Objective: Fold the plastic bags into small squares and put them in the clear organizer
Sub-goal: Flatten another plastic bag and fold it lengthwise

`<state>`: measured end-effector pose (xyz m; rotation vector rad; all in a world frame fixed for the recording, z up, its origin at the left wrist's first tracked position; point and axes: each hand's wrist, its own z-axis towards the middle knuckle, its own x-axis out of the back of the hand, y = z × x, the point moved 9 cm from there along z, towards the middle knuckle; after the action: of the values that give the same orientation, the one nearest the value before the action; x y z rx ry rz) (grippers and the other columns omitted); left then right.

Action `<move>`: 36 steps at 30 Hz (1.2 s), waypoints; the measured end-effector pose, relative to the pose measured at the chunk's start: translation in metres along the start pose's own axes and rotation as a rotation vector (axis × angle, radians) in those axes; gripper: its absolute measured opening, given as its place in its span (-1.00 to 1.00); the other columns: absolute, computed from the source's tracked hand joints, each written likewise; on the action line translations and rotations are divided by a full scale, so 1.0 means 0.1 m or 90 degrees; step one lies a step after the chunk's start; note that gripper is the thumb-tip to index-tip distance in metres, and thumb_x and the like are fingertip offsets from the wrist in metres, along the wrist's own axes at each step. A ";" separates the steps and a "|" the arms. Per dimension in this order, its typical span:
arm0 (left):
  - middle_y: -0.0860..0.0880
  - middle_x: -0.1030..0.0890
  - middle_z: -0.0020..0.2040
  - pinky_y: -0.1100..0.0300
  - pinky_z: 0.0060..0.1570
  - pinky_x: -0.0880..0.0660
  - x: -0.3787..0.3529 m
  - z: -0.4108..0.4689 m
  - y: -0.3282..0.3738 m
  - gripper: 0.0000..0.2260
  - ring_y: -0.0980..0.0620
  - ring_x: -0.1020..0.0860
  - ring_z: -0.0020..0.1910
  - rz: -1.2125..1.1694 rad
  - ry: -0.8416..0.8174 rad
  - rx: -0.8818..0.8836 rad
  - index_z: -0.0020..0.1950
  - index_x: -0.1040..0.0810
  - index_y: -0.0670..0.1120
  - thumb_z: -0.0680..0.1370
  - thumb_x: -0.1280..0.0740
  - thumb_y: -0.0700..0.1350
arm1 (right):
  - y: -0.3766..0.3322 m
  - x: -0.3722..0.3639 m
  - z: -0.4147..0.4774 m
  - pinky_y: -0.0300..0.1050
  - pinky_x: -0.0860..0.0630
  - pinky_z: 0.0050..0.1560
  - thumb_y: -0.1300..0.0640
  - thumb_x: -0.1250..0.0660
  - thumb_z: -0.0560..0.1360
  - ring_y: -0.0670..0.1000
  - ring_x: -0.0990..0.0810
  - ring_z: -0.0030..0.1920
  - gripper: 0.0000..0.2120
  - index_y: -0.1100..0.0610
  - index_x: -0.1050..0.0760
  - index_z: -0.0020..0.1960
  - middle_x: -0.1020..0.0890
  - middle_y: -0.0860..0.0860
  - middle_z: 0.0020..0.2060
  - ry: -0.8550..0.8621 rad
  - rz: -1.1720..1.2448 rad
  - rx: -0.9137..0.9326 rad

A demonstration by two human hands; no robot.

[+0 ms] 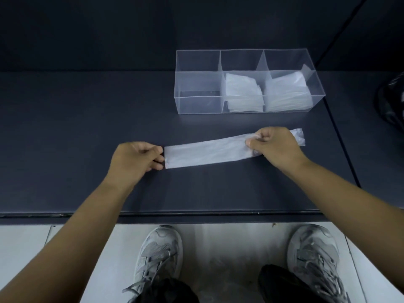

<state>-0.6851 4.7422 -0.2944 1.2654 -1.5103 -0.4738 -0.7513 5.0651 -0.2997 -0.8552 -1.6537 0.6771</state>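
A translucent white plastic bag [207, 153], folded into a long narrow strip, lies flat on the dark table [87, 127]. My left hand [134, 159] pinches the strip's left end with curled fingers. My right hand [274, 147] pinches the strip near its right end, and a short tail of the bag sticks out past the knuckles. Behind the strip stands the clear organizer [196, 104] with three compartments. Folded bags [242, 95] fill the middle compartment, more folded bags [286, 95] fill the right one, and the left one holds nothing.
A dark crumpled bag [393, 99] sits at the far right edge of the view. The table's front edge [196, 214] runs below my forearms. Below it, grey sneakers stand on a light floor.
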 end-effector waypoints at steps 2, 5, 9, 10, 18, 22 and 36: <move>-0.03 -0.63 -0.22 0.11 -0.17 -0.49 0.14 -0.13 0.22 -0.89 -0.01 -0.59 -0.27 0.181 0.173 -0.144 -0.18 -0.60 -0.08 0.54 -0.34 -0.15 | -0.02 -0.01 0.02 -0.39 -0.43 -0.33 0.12 -0.42 0.44 -0.19 -0.55 -0.44 -0.82 0.21 -0.58 -0.27 -0.65 -0.02 -0.45 0.004 -0.024 -0.003; -0.13 -0.58 0.00 0.10 0.09 -0.37 -0.28 -0.58 0.69 -0.81 -0.13 -0.53 -0.01 0.324 0.212 -0.450 0.06 -0.59 -0.13 0.55 -0.24 -0.14 | -0.06 -0.04 0.02 -0.12 -0.54 -0.17 0.15 -0.41 0.44 -0.06 -0.58 -0.38 -0.82 0.23 -0.58 -0.28 -0.66 0.05 -0.42 0.004 -0.045 -0.006; -0.07 -0.04 0.58 0.06 0.51 0.18 -1.10 -0.61 0.44 -0.34 -0.04 0.05 0.56 0.567 -0.075 -0.425 0.57 -0.02 -0.12 0.58 0.16 0.25 | -0.12 -0.02 -0.02 -0.10 -0.55 -0.13 0.17 -0.37 0.45 -0.02 -0.61 -0.29 -0.85 0.17 -0.57 -0.28 -0.65 -0.02 -0.40 0.019 -0.080 -0.010; -0.02 0.11 0.59 0.02 0.50 0.25 -1.16 -0.56 0.32 -0.28 0.00 0.19 0.55 0.628 -0.092 -0.402 0.57 0.14 -0.08 0.51 0.28 0.31 | -0.14 -0.01 -0.03 -0.10 -0.53 -0.09 0.16 -0.37 0.46 0.01 -0.62 -0.21 -0.91 0.17 -0.57 -0.19 -0.65 -0.04 -0.33 0.031 -0.116 -0.015; 0.03 0.31 0.53 -0.10 0.46 0.34 -1.21 -0.48 0.14 -0.29 0.02 0.34 0.50 0.675 -0.078 -0.393 0.52 0.32 -0.03 0.48 0.36 0.33 | -0.69 -0.84 -0.61 0.02 0.00 0.51 0.06 -0.16 0.61 0.05 -0.10 0.53 -0.47 0.18 -0.15 0.53 -0.20 0.09 0.52 -0.130 -0.367 0.386; 0.01 0.18 0.57 -0.17 0.47 0.23 -1.21 -0.49 0.15 -0.28 -0.01 0.23 0.54 0.684 -0.077 -0.397 0.56 0.20 -0.06 0.50 0.30 0.33 | -0.19 -0.79 -0.47 -0.08 0.32 0.50 -0.35 0.26 0.48 -0.09 0.28 0.52 -0.21 0.09 0.21 0.57 0.19 -0.03 0.56 -0.196 -0.548 0.308; -0.02 0.08 0.58 -0.20 0.48 0.15 -1.20 -0.50 0.17 -0.25 -0.03 0.14 0.55 0.686 -0.069 -0.410 0.57 0.11 -0.08 0.50 0.33 0.35 | 0.30 0.76 -0.03 -0.08 -0.22 0.31 0.12 -0.34 0.53 0.12 -0.36 0.28 -0.68 0.14 -0.49 0.27 -0.45 0.06 0.23 0.113 -0.328 0.140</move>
<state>-0.6641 4.8690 -0.3171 -0.1355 -1.6896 -0.2521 -0.7532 5.1446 -0.2808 -0.2982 -1.5183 0.3989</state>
